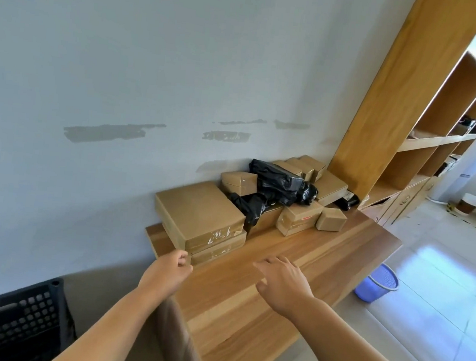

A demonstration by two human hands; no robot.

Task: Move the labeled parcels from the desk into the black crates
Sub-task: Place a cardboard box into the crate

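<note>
Cardboard parcels lie along the back of the wooden desk point(296, 261) against the wall. A large flat box point(199, 210) sits on top of a second flat box point(218, 251) at the near left. Behind them are smaller boxes point(298, 218) and black plastic-wrapped parcels point(281, 181). My left hand point(168, 269) hovers, fingers loosely curled and holding nothing, just in front of the stacked flat boxes. My right hand point(282, 280) is above the desk top, fingers spread and relaxed, holding nothing. A black crate point(10, 324) stands on the floor at the lower left.
A tall wooden shelf unit point(429, 117) rises at the desk's right end. A blue mesh waste basket point(378, 282) stands on the tiled floor beside the desk. A white and brown bin point(468, 204) is farther back. The white wall runs behind the desk.
</note>
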